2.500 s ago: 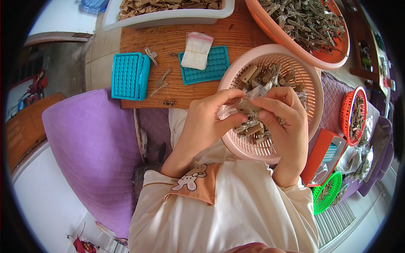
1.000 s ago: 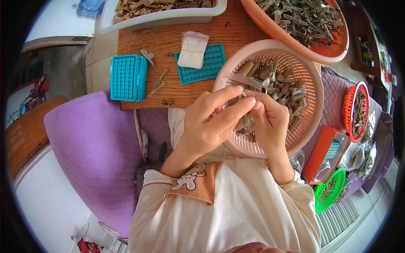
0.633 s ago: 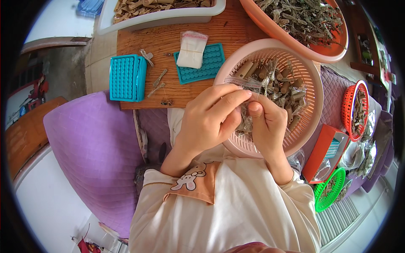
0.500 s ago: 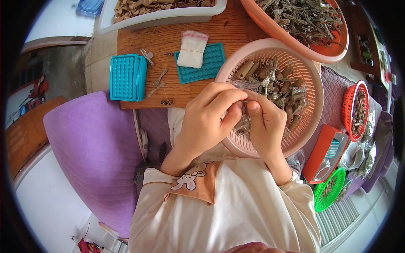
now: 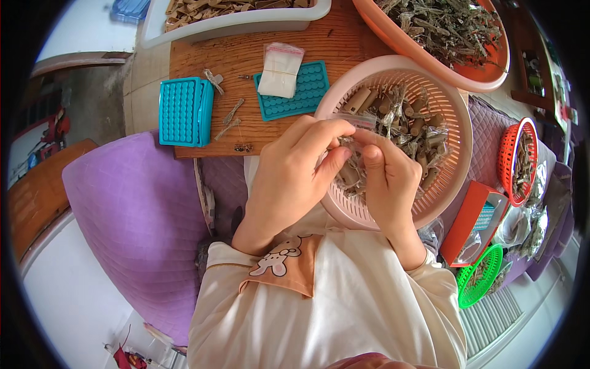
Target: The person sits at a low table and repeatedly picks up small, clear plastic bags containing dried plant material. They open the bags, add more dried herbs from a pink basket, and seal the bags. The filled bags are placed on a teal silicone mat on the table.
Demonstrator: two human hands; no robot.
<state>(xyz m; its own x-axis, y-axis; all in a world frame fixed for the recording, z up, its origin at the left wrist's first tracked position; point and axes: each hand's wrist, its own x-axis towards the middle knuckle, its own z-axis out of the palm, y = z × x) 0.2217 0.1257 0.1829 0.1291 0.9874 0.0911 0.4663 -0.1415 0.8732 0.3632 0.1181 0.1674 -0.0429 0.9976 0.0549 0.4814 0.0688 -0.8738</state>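
Over the near left part of the pink basket (image 5: pixel 460 166), two hands meet with a small clear bag (image 5: pixel 361 121) clamped between them, its pinkish strip showing just past the fingers. The left hand (image 5: pixel 298 169) pinches the bag from the basket's left side, thumb and forefinger bent toward each other with film between them; the right hand (image 5: pixel 393 184) grips from the other side, thumb upright, though its exact fingertip contact is hidden. Inside the pink basket lie brown tubes (image 5: pixel 358 100) and crinkled clear wrappers (image 5: pixel 399 95). Left of it, on the wooden table (image 5: pixel 215 55), a banded stack of clear bags (image 5: pixel 283 69) overlaps a teal tray (image 5: pixel 312 95); farther left are dry twigs (image 5: pixel 233 112), then upright teal trays (image 5: pixel 179 114). Beyond the pink basket, just beside it, an orange tub (image 5: pixel 487 74) holds dried stems (image 5: pixel 442 31), while beyond and leftward sits a white tub (image 5: pixel 264 29). Well right of it are a red basket (image 5: pixel 505 160), an open orange-red box (image 5: pixel 461 230) and a green basket (image 5: pixel 485 277)
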